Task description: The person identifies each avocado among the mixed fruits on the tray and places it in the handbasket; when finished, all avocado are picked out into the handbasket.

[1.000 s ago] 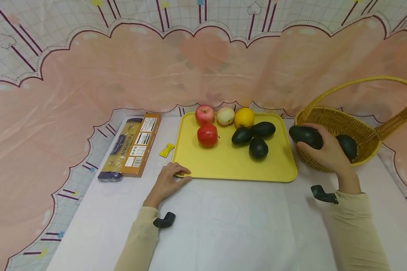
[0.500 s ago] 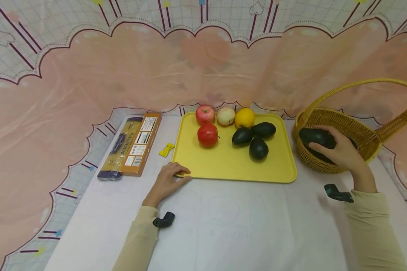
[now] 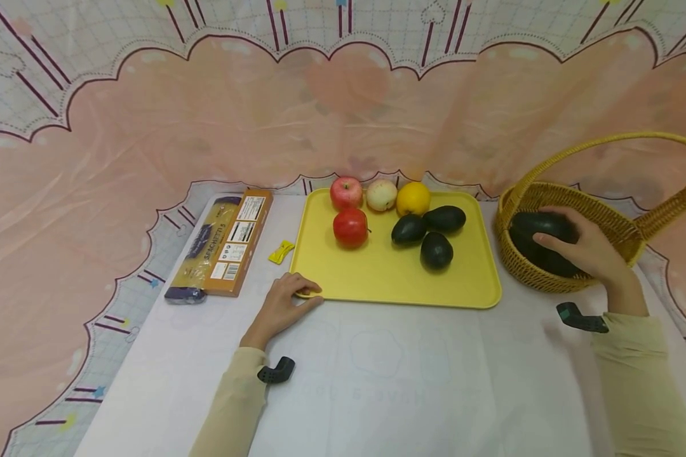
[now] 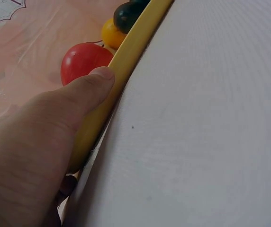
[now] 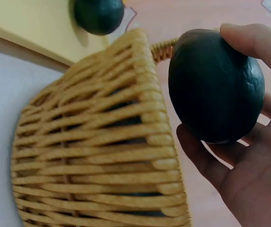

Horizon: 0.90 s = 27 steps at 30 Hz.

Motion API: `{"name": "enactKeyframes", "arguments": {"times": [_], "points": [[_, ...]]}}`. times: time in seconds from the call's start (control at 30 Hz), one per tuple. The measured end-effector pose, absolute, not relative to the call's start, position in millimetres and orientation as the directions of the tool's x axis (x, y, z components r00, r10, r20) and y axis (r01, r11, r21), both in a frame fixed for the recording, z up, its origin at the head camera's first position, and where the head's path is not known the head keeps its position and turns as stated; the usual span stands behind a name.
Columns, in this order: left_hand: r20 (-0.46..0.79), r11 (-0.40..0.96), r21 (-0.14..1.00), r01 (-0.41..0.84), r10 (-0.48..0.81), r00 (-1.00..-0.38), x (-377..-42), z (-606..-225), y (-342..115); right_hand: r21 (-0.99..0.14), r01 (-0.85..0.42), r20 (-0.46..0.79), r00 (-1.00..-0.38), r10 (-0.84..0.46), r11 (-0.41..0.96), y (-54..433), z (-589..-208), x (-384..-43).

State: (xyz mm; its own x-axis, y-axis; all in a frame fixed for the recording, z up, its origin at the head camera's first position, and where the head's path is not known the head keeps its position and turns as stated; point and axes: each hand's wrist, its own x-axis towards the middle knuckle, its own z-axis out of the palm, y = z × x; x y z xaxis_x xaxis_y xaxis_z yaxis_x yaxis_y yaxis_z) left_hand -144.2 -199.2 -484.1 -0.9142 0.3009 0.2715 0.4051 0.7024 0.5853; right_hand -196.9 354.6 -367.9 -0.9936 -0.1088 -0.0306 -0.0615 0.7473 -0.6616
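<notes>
Indoor tabletop (image 3: 377,368) setup, printed backdrop (image 3: 234,120) behind

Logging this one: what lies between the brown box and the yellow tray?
The head view shows a small yellow packet lying on the white table between the brown box and the yellow tray, closer to the tray.
</notes>
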Motion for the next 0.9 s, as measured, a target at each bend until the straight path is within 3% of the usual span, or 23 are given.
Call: {"name": "enactKeyframes", "arguments": {"times": [0.9], "points": [[0.241,0.715,0.589,0.377,0.290,-0.926,-143.2,-482.7,-199.6,-0.631,0.042,-0.154,-0.985,-0.072,0.775,374.8,-370.5,-247.6]]}}
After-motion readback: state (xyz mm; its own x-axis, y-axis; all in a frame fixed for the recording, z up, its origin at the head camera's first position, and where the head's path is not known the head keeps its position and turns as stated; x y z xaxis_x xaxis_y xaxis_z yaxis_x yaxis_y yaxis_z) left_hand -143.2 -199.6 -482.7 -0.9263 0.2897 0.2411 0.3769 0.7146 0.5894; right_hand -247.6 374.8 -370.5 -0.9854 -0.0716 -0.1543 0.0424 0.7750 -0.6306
